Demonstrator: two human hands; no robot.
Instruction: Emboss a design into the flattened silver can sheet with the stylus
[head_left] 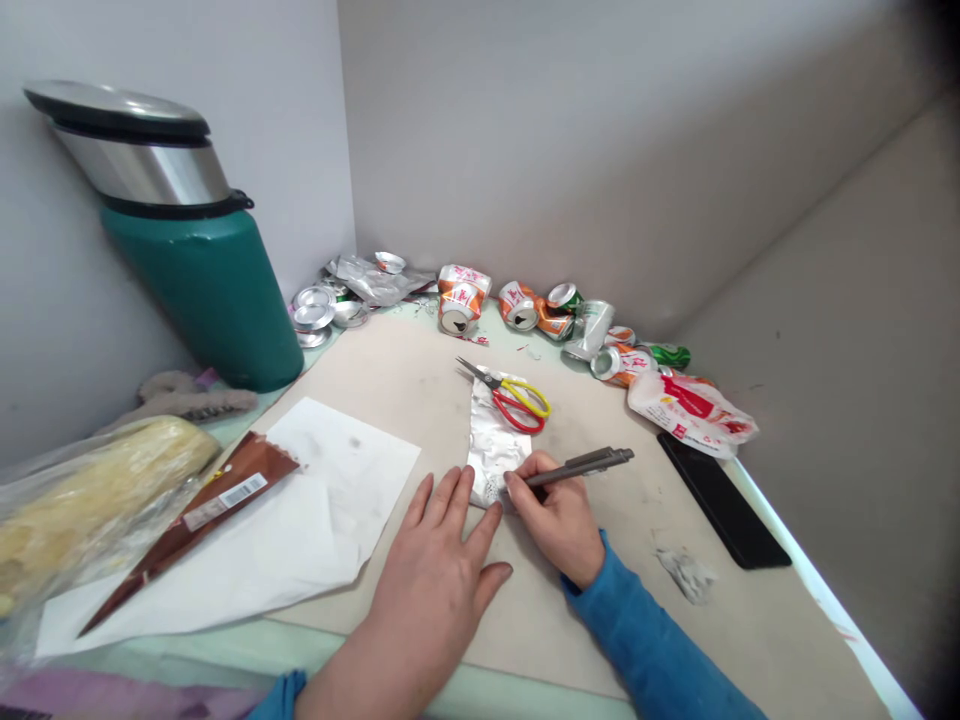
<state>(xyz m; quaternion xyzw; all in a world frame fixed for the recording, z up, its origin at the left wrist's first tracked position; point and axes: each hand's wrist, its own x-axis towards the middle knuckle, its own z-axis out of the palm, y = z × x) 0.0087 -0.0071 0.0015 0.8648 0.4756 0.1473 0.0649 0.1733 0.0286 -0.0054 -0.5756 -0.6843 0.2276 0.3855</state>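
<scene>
A strip of silvery metal sheet [491, 440] lies on the beige mat, its near end marked with small dark dots. My left hand [442, 570] rests flat with fingers spread, its fingertips touching the sheet's near left edge. In my right hand [559, 515] is a dark grey pen [589, 466], pinched between thumb and fingers, its tip hidden at the sheet's near right corner. Scissors [514, 395] with one yellow and one red handle lie closed across the sheet's far end.
Cut and crushed cans [463, 298] line the wall at the back. A green bottle [202, 280] stands left, near white paper [322, 500], a brown wrapper [202, 515] and a plastic bag [90, 500]. On the right are a phone [724, 500] and a crumpled scrap [688, 575].
</scene>
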